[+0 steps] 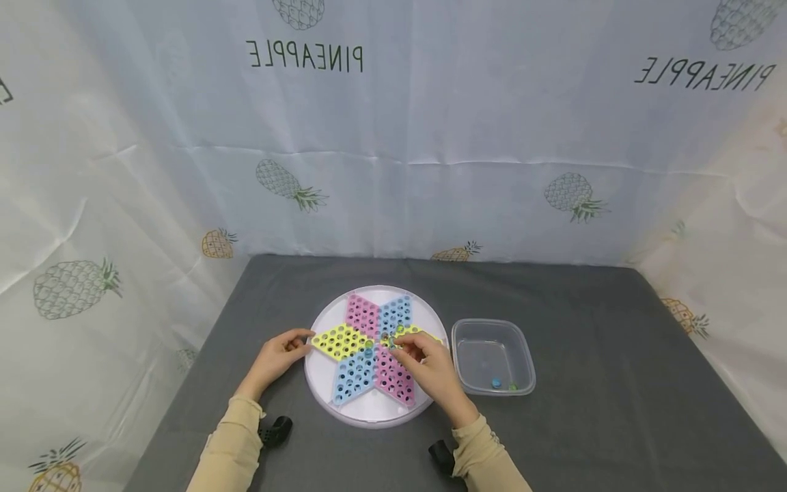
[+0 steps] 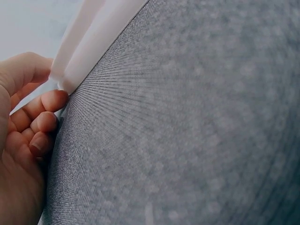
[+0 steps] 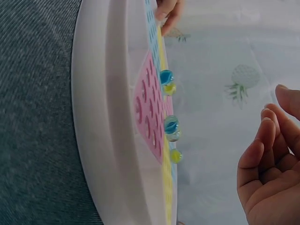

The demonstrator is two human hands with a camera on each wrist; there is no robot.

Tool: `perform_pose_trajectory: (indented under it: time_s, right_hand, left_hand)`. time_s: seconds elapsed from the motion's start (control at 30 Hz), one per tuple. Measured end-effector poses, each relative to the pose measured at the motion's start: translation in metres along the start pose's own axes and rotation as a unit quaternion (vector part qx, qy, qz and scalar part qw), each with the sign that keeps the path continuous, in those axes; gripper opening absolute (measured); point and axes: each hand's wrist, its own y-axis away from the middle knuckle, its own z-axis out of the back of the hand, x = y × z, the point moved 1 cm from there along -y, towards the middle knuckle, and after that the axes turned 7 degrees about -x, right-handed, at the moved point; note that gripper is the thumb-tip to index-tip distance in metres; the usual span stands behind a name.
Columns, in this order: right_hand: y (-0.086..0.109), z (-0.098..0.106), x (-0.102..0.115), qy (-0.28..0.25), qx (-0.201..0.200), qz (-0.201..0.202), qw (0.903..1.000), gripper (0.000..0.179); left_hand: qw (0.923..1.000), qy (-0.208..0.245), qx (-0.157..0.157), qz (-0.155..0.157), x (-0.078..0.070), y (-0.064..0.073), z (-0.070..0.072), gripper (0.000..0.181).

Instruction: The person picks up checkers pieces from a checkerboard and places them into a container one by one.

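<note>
A round white Chinese checkers board (image 1: pixel 320 393) bears a star of pink, blue and yellow holed sections. At its left rim, my left hand (image 1: pixel 273 361) pinches the edge; the left wrist view shows the fingertips (image 2: pixel 55 99) right at the rim. My right hand (image 1: pixel 430 369) hovers over the board's right half, thumb and fingers loosely bent. Nothing shows between its fingertips (image 3: pixel 267 115) in the right wrist view. Below them, a blue marble (image 3: pixel 171 124) sits beside a clear one, with a yellow-green marble (image 3: pixel 176 156) nearby. Another blue marble (image 3: pixel 166 77) sits near the board's centre beside a yellow-green one.
To the board's right stands a clear plastic container (image 1: pixel 521 342), with a blue marble (image 1: pixel 496 383) and a green marble (image 1: pixel 513 387) at its near side. Dark grey cloth (image 1: pixel 590 410) covers the table. Pineapple-print curtains (image 1: pixel 406 123) hang behind and at both sides.
</note>
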Motion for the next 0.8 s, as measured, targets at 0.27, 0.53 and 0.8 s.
perform_pose_trajectory:
  time_s: [0.27,0.53,0.8]
  right_hand:
    - [-0.002,-0.014,-0.034,-0.007,0.02,-0.041,0.9989,0.018]
    - [-0.004,-0.019,-0.043,0.01,0.033,-0.033,0.9989,0.025]
    - [-0.004,-0.027,-0.055,0.029,0.037,-0.06,0.9971,0.021]
  left_hand:
    - [1.0,-0.001,-0.002,-0.005,0.001,0.0,-0.001,0.028]
    - [1.0,-0.001,-0.003,-0.007,0.001,0.0,-0.001,0.029]
    - [0.9999,0.0,-0.004,-0.014,0.001,-0.001,0.0,0.028]
